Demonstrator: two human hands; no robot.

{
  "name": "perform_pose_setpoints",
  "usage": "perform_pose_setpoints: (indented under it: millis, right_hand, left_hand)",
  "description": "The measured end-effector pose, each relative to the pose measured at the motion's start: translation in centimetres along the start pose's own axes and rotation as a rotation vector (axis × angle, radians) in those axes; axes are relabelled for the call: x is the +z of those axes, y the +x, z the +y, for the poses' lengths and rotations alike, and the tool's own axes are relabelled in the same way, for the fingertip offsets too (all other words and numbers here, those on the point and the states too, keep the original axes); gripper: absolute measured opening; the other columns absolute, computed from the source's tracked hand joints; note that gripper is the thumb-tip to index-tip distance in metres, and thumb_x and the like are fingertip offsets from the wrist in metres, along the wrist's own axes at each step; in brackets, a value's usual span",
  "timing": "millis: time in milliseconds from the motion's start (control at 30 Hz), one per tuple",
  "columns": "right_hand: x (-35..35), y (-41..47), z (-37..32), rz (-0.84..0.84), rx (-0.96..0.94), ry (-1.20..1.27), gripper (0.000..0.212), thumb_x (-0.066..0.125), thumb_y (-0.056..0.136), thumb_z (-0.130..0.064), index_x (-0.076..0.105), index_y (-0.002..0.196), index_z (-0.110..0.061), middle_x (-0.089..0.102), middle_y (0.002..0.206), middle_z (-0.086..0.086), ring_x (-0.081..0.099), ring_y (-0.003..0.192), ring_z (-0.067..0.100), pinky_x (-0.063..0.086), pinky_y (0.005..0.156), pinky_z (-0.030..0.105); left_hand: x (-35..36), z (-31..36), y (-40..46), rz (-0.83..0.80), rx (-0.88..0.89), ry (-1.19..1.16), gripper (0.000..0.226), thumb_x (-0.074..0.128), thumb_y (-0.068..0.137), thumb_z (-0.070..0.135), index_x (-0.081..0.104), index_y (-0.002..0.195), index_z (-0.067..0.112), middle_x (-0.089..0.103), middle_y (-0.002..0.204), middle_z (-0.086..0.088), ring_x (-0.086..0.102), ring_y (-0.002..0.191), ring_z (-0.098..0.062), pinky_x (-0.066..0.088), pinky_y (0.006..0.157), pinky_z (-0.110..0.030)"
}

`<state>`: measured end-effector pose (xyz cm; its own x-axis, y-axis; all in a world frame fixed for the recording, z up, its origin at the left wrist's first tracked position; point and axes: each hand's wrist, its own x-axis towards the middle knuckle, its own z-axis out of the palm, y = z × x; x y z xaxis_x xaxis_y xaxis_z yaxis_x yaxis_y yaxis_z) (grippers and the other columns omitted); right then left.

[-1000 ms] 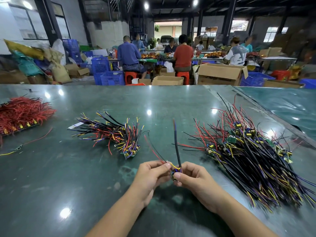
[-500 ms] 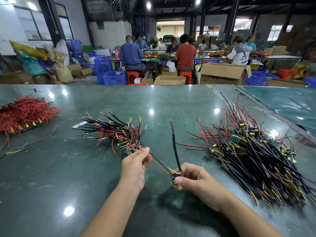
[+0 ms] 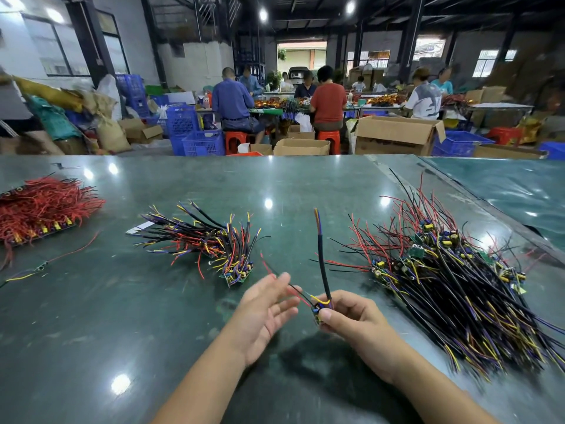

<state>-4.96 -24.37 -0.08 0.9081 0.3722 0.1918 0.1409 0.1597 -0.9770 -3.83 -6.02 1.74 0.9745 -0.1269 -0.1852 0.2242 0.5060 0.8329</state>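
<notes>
Well, the small circuit board [image 3: 317, 310] sits low over the middle of the worktop [image 3: 146, 332], pinched by the fingers [image 3: 342, 301] of the right hand [image 3: 357, 325], which curl tight round it and cover its lower half. A black sleeved cable [image 3: 321, 261] rises from the board, nearly upright, purple and yellow cores showing at its tip; thin red and black leads [image 3: 298, 293] run off from the board up and to the left. Just left of the board the left hand [image 3: 263, 313] is held open, fingers straight and blurred, grasping nothing; the leads pass its fingertips, and I cannot tell whether they touch. Close to the right of the board lies a big loose heap of wired boards [image 3: 458, 289], black, red, yellow and purple strands tangled round little green boards. Beyond the board and to its left a smaller bundle [image 3: 214, 240] of the same fans out; far to its left is a mound of red wires [image 3: 42, 203], one stray red wire [image 3: 73, 249] lying a little nearer the board. The worktop is dark green and glossy, mirroring the ceiling lamps. Far beyond the board, open cardboard boxes [image 3: 394, 136] stand on the floor, their contents hidden from here, beside blue lattice plastic crates [image 3: 201, 142].
</notes>
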Motion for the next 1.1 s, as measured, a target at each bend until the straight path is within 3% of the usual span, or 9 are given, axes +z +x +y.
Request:
perform_pose_setpoints:
  millis: [133,233,367,500,633,767,867,967,1100]
  right_hand:
    - [0.1,0.0,-0.3,0.043,-0.040,-0.034,0.021,0.072,0.078,-0.015,0.072,0.097,-0.004,0.070,0.095,0.013,0.061,0.088,0.015,0.049,0.083,0.030]
    - [0.1,0.1,-0.4,0.101,-0.050,-0.239,0.016,0.070,0.082,-0.006,0.072,0.098,-0.007,0.059,0.095,0.010,0.053,0.090,0.021,0.042,0.080,0.038]
    - [0.6,0.0,-0.4,0.115,-0.098,-0.407,0.026,0.067,0.085,-0.003,0.071,0.096,-0.025,0.056,0.105,-0.008,0.054,0.094,0.007,0.041,0.074,0.021]
    - [0.9,0.0,-0.3,0.194,-0.198,-0.509,0.022,0.071,0.082,-0.006,0.070,0.082,-0.028,0.060,0.097,-0.012,0.059,0.096,0.012,0.045,0.077,0.025]
    - [1.3,0.0,-0.2,0.227,-0.295,-0.547,0.018,0.069,0.083,-0.001,0.067,0.079,-0.018,0.060,0.085,-0.007,0.058,0.078,0.012,0.042,0.069,0.018]
    - [1.3,0.2,-0.1,0.310,-0.195,-0.372,0.021,0.068,0.083,0.000,0.068,0.078,-0.020,0.065,0.075,0.002,0.056,0.067,0.013,0.042,0.062,0.022]
    - [1.3,0.2,-0.3,0.319,-0.120,-0.263,0.020,0.069,0.082,-0.003,0.071,0.080,-0.024,0.070,0.075,0.004,0.062,0.070,0.014,0.048,0.069,0.027]
    - [1.3,0.1,-0.6,0.333,-0.084,-0.211,0.021,0.069,0.081,-0.001,0.072,0.079,-0.022,0.072,0.076,0.008,0.067,0.075,0.023,0.052,0.074,0.032]
    - [1.2,0.0,-0.8,0.350,-0.058,-0.190,0.018,0.072,0.078,0.001,0.072,0.075,-0.017,0.070,0.073,0.007,0.061,0.068,0.013,0.047,0.066,0.019]
  left_hand:
    - [0.8,-1.1,-0.7,-0.145,-0.052,0.217,0.019,0.060,0.089,0.020,0.067,0.105,0.011,0.072,0.099,-0.008,0.065,0.070,-0.011,0.053,0.063,-0.022]
    - [1.1,-1.7,-0.7,-0.151,0.093,0.406,0.024,0.057,0.092,0.012,0.078,0.085,0.022,0.075,0.084,-0.001,0.065,0.068,-0.006,0.053,0.065,-0.020]
    - [0.6,-2.0,-0.1,-0.029,0.376,0.669,0.019,0.065,0.085,0.020,0.076,0.074,0.031,0.075,0.078,0.002,0.069,0.075,-0.012,0.057,0.074,-0.036]
    - [0.2,-2.3,0.4,0.131,0.519,0.841,0.012,0.061,0.078,0.035,0.069,0.071,0.038,0.071,0.068,0.009,0.066,0.066,-0.009,0.056,0.070,-0.038]
    - [0.5,-2.4,0.5,0.146,0.509,0.724,0.021,0.057,0.093,0.015,0.066,0.077,0.025,0.068,0.072,0.004,0.064,0.072,-0.016,0.056,0.067,-0.032]
    - [1.2,-2.0,0.2,0.179,0.402,0.298,0.022,0.047,0.096,0.002,0.063,0.085,0.011,0.068,0.077,-0.006,0.064,0.071,-0.013,0.054,0.063,-0.023]
    - [1.3,-1.7,0.0,0.163,0.300,0.037,0.018,0.045,0.097,0.002,0.062,0.092,0.004,0.066,0.086,-0.017,0.066,0.074,-0.015,0.055,0.063,-0.022]
    - [1.1,-1.6,0.0,0.128,0.224,0.025,0.013,0.050,0.095,0.004,0.063,0.092,0.006,0.067,0.078,-0.011,0.065,0.069,-0.014,0.055,0.060,-0.022]
    - [1.2,-1.9,-0.1,0.097,0.232,0.213,0.006,0.065,0.086,0.006,0.068,0.083,0.010,0.066,0.072,-0.004,0.061,0.066,-0.009,0.054,0.063,-0.021]
